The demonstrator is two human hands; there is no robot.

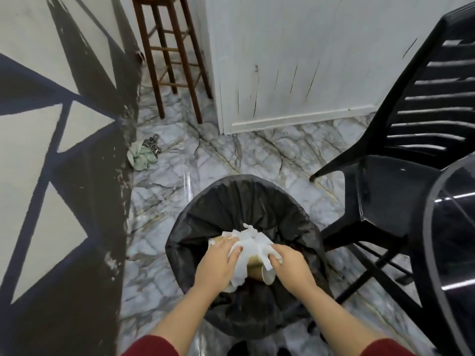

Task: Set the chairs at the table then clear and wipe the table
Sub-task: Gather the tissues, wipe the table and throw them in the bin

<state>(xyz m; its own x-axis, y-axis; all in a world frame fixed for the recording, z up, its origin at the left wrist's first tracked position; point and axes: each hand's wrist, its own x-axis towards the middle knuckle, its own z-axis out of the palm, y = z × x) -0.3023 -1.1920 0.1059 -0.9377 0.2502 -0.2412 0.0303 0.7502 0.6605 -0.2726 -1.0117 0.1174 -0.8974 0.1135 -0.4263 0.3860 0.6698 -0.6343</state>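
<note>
Hands point(218, 263) clutch tissue point(250, 244) over bin point(231, 191).

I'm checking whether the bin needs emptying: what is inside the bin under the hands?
The bin shows only its black liner; its bottom is dark and hidden by both hands, left and right, holding crumpled white paper and a paper cup.

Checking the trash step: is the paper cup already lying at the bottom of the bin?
No, both hands hold the paper cup above the bin.

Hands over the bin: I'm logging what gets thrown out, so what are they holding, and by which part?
Both hands, left and right, hold crumpled white tissue around a brown paper cup, gripped on opposite sides.
</note>
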